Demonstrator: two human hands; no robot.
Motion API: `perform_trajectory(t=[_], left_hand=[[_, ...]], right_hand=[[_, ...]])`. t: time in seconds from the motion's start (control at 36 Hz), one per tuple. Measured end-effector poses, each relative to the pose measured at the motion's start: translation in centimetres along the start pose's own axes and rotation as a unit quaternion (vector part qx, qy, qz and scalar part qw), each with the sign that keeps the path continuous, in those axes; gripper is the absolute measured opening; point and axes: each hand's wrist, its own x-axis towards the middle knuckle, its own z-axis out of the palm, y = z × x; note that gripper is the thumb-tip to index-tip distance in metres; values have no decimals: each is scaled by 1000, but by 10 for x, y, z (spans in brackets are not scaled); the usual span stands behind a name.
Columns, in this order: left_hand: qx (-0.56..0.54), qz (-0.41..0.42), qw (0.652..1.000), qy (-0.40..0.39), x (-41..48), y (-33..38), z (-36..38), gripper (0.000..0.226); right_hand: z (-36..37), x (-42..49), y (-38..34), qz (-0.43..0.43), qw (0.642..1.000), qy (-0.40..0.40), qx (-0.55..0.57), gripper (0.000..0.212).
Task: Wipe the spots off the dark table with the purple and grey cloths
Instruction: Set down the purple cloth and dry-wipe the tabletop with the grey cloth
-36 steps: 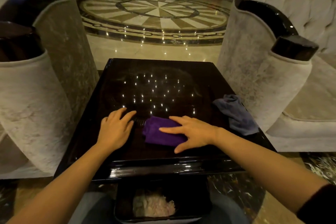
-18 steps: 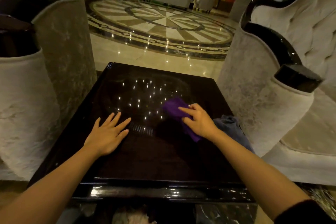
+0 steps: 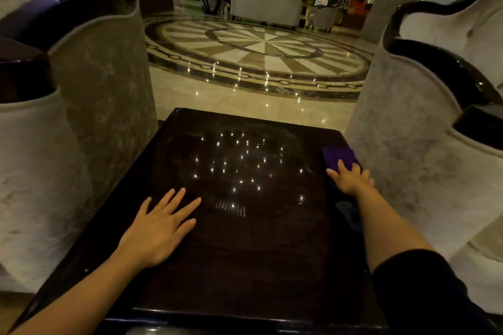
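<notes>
The dark glossy table (image 3: 245,266) fills the lower middle of the head view and mirrors many small ceiling lights. My right hand (image 3: 349,178) presses the purple cloth (image 3: 339,156) flat at the table's far right edge, fingers on top of it. My left hand (image 3: 159,228) lies palm down on the bare tabletop at the near left, fingers spread, holding nothing. A dim bit of the grey cloth (image 3: 347,209) shows by the right edge, mostly hidden behind my right forearm.
A pale velvet armchair (image 3: 89,117) stands tight against the table's left side and another armchair (image 3: 413,144) against its right. Beyond the far edge lies polished marble floor (image 3: 258,51) with a round inlay, and more furniture far back.
My right hand has slid the purple cloth from the near middle of the table out to the far right edge. The left hand has stayed flat. The camera has tilted upward.
</notes>
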Motion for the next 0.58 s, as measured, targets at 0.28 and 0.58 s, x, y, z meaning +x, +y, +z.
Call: perform_trajectory(t=[0.28,0.58], left_hand=[[-13,-8,1000,-6,-6,4,-7,48],[-5,6,1000,17,-22,-17,-15,49]], right_hand=[[-17,-28,7,-44,998,-4,40,54],[9,-116,35,-128,987,91,36,57]])
